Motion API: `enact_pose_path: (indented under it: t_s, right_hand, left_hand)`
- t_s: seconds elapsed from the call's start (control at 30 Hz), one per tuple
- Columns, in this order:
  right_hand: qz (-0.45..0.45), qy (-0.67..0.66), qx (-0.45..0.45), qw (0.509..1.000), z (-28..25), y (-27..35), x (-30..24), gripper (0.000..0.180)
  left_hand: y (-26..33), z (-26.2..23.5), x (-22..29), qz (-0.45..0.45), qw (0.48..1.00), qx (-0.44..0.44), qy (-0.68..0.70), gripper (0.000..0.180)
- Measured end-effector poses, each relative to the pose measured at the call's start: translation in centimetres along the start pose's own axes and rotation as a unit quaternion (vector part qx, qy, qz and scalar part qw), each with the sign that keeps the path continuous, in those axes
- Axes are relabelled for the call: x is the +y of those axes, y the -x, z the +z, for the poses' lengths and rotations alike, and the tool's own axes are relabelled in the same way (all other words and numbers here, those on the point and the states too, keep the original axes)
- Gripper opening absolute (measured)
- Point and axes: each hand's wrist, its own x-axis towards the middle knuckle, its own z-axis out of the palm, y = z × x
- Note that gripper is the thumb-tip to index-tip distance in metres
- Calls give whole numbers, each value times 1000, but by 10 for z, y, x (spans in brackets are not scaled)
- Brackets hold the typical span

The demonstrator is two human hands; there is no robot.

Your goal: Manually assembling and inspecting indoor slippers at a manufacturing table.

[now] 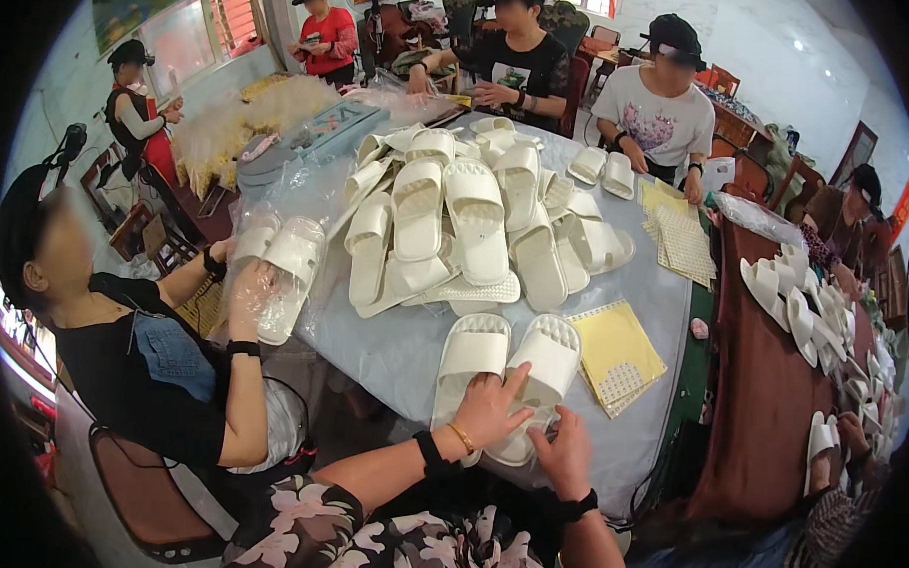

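Observation:
A pair of cream-white slide slippers lies side by side before me at the table's near edge: a left slipper and a right slipper, toes pointing away. Over their footbeds, just below the straps, rests my left hand, its fingers spread across the gap between them. My right hand is beside the heel of the right slipper, thumb and fingers apart, seemingly touching its edge. Beyond the pair rises a big heap of similar slippers. To the right of the pair lie yellow sheets of small stickers.
On my left a co-worker handles slippers in a clear plastic bag. Across the grey-covered table are other people, more sticker sheets and a blue-grey tray. At right, a brown table bears more slippers.

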Motion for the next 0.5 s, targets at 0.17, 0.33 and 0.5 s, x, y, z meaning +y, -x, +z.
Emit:
enact_pose_path:
  t_s: [0.17, 0.33, 0.5]
  right_hand:
    - [31, -17, -19, 999, 0, 3, 0, 54]
    - [30, -9, -5, 1000, 0, 2, 2, 53]
    - [36, -3, -11, 999, 0, 4, 1, 49]
  left_hand:
    - [11, 24, -14, 5, 991, 87, 102, 57]
    - [5, 17, -6, 17, 997, 77, 19, 53]
    - [-7, 19, -7, -20, 998, 56, 5, 57]
